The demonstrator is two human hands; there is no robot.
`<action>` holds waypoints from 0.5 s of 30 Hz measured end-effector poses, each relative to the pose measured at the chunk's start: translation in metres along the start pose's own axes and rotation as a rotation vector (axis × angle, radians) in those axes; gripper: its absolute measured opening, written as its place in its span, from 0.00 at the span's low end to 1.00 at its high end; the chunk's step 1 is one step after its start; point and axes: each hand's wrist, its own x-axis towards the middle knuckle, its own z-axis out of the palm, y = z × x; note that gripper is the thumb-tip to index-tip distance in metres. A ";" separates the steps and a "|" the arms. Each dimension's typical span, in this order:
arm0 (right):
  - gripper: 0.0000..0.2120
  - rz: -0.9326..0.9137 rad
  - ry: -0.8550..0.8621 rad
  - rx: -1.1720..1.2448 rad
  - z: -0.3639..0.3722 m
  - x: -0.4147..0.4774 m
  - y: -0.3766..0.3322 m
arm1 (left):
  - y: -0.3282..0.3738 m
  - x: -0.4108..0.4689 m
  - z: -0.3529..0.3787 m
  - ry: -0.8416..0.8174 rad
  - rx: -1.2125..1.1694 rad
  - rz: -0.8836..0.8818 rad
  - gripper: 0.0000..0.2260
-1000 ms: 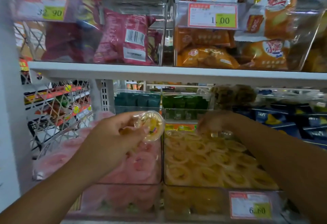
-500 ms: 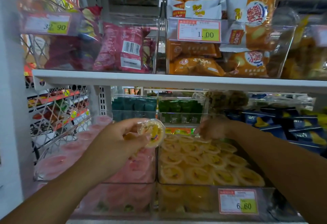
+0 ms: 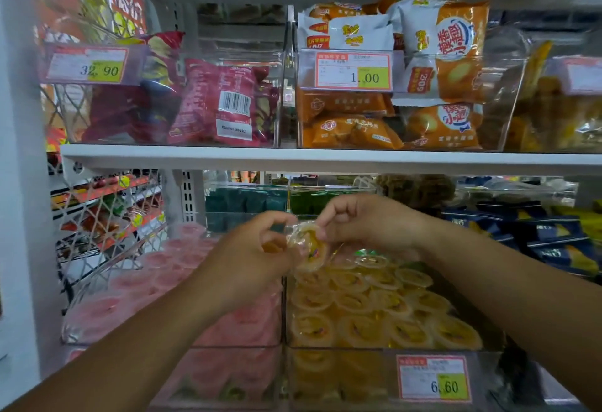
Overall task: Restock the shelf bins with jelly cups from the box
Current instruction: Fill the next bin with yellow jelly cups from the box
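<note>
Over the shelf bin [image 3: 358, 346], left grip [image 3: 250, 258] and right grip [image 3: 365, 222] are both pinching one jelly cup [image 3: 309, 245], apparently handing over; right should be holding firmly first.

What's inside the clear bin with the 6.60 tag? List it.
Yellow jelly cups fill the clear bin, lids up. The right forearm hides its right corner; lower layers are unclear.

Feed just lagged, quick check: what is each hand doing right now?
Left hand: holding the yellow jelly cup.
Right hand: pinching the same cup's edge.
</note>
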 end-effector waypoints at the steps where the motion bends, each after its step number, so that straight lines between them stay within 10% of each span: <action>1: 0.04 -0.005 0.054 -0.044 -0.005 0.001 0.002 | 0.001 0.001 0.001 0.003 0.012 0.000 0.16; 8: 0.09 0.316 0.187 -1.067 -0.090 0.020 0.060 | -0.009 0.007 -0.011 0.059 -0.318 -0.179 0.15; 15: 0.08 0.415 0.082 -1.186 -0.093 0.033 0.090 | -0.016 0.012 -0.018 0.091 -0.326 -0.143 0.15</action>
